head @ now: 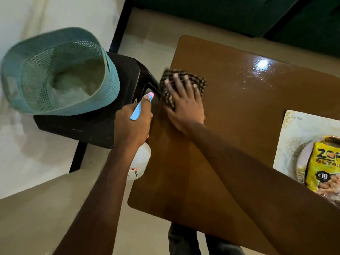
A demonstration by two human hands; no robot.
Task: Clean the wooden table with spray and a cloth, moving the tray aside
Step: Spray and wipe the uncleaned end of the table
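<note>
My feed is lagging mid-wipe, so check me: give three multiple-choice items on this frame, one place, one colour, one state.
1. Where on the table does the tray lie?
A. right edge
B. left edge
C. middle
2. What colour is the basket?
A. red
B. teal
C. black
3. What is the right hand doing?
A. hanging idle
B. lifting the tray
C. pressing the cloth flat on the table

Answers: 1 A, the tray runs off the picture at the table's right side. 2 B, its perforated wall is teal. 3 C, straight fingers lie on the cloth, while the left hand grips the spray bottle.
</note>
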